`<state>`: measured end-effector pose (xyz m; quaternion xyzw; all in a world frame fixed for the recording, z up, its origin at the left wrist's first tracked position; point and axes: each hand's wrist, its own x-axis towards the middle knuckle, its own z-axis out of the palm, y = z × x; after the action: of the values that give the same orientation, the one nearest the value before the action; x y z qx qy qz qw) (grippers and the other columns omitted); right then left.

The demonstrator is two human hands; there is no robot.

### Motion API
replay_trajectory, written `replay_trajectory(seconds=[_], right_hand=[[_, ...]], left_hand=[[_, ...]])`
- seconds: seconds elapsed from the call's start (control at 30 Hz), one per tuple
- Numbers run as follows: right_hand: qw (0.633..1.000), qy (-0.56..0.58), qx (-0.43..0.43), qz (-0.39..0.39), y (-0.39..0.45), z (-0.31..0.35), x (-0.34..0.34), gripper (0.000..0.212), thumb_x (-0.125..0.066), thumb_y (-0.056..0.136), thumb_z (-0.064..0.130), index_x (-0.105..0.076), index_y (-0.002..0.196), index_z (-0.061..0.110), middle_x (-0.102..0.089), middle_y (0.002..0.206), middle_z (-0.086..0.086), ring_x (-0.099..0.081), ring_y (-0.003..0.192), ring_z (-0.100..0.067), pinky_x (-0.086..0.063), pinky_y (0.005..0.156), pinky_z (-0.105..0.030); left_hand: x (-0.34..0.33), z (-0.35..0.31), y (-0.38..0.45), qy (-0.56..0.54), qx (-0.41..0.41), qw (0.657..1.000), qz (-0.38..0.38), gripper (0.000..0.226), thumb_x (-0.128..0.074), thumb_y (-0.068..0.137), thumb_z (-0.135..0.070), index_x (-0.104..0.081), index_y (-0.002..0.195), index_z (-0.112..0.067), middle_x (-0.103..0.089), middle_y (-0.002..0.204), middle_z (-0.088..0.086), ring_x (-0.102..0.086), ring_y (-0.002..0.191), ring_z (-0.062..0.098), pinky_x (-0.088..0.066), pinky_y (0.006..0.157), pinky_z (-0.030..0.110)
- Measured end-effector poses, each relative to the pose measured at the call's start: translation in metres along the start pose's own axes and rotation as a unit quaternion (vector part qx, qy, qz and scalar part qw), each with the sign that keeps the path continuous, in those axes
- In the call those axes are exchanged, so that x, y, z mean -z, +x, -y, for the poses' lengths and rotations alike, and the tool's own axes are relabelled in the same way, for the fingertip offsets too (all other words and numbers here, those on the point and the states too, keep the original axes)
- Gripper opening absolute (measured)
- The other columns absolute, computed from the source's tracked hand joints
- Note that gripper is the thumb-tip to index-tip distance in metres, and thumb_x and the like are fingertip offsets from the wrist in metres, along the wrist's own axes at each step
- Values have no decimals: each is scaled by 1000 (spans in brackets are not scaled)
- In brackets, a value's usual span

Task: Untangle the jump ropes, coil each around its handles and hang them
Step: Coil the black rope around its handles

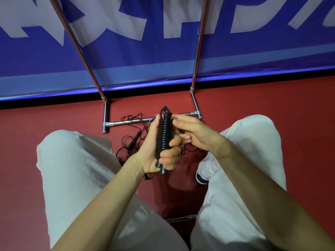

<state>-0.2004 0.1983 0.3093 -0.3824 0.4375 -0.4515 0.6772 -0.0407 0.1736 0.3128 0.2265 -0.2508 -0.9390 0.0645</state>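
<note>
Ahead, a blue banner (pixel 163 57) with pale lettering is filling the far side, running along the edge of the red floor (pixel 54 122). My knees in pale trousers (pixel 72 169) are spreading to the left and right in the near part of the scene. Between them and the banner a chrome rack (pixel 130 121) is standing, its uprights slanting up across the banner and its base bar lying on the floor. Around that bar a tangle of black jump ropes (pixel 134 140) is lying loose, one handle showing. Above the tangle my left hand (pixel 154 151) is gripping the coiled jump rope (pixel 164 136) upright, fingers wrapping its lower end. My right hand (pixel 192 133) is touching its top, fingers curling against the coils from the right.
</note>
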Motion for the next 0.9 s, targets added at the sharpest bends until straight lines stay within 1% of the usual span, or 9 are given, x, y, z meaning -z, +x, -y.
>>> replay_trajectory(seconds=[0.1, 0.23, 0.33, 0.4, 0.47, 0.57, 0.67, 0.77, 0.9], right_hand=[[999, 24, 45, 8, 0, -6, -8, 20, -51, 90, 23, -70, 96, 21, -57, 72, 12, -29, 49, -1, -17, 48, -20], [995, 13, 91, -35, 2, -6, -9, 24, -54, 89, 18, -65, 107, 7, -54, 63, 11, -31, 47, -1, -21, 45, -17], [993, -12, 99, -68, 0, -6, -8, 18, -58, 87, 17, -66, 100, 9, -49, 59, 5, -34, 44, -1, -26, 42, -13], [987, -24, 113, -108, -1, -9, -10, 5, -62, 84, 15, -60, 87, 11, -50, 61, 8, -31, 44, -1, -22, 41, -15], [976, -34, 120, -179, 1, -14, -12, 21, -68, 85, 10, -49, 76, 14, -49, 57, 11, -30, 42, 0, -22, 40, -14], [956, -97, 125, -248, 7, -21, -15, 31, -68, 87, 4, -44, 70, 14, -51, 50, 14, -41, 41, 1, -30, 44, -10], [954, -163, 119, -223, 10, -21, -17, 28, -65, 90, 5, -46, 72, 15, -51, 52, 12, -42, 44, 0, -33, 47, -13], [950, -233, 111, -175, 10, -16, -13, 18, -57, 95, 4, -54, 83, 17, -54, 65, 2, -49, 48, -6, -39, 49, -16], [883, -421, 102, -180, 10, -20, 4, 14, -53, 95, 13, -59, 97, 25, -62, 74, 11, -62, 65, -8, -54, 69, -35]], left_hand=[[-5, 0, -2, 22, 24, 999, 12, 83, -25, 67, -88, -54, 54, -11, -39, 36, 4, -38, 24, 15, -38, 33, 16], [-10, 0, 5, 62, -64, 994, -71, 83, -22, 75, -80, -56, 87, -5, -47, 51, 10, -47, 34, 20, -46, 35, 27], [-6, 0, 11, 109, -95, 978, -150, 86, -14, 89, -75, -68, 74, -10, -50, 55, 6, -49, 40, 19, -47, 40, 26], [-2, 0, 13, 159, -117, 949, -245, 79, -18, 96, -68, -70, 78, -11, -57, 59, 10, -56, 47, 23, -51, 47, 28], [4, 1, 17, 218, -142, 905, -337, 71, -22, 102, -58, -70, 85, -9, -67, 62, 11, -64, 53, 23, -53, 52, 26], [7, 7, 21, 271, -161, 863, -395, 69, -24, 101, -58, -74, 82, -15, -73, 69, 8, -67, 62, 21, -52, 62, 27], [9, 6, 19, 277, -159, 854, -410, 70, -28, 98, -63, -70, 74, -12, -66, 61, 5, -60, 53, 20, -46, 54, 26], [13, -1, 16, 236, -163, 876, -388, 68, -34, 95, -67, -70, 82, -11, -61, 61, 5, -55, 49, 19, -45, 48, 24], [24, -11, 11, 145, -161, 909, -355, 63, -40, 91, -71, -62, 78, -14, -57, 63, 5, -50, 47, 19, -44, 49, 26]])
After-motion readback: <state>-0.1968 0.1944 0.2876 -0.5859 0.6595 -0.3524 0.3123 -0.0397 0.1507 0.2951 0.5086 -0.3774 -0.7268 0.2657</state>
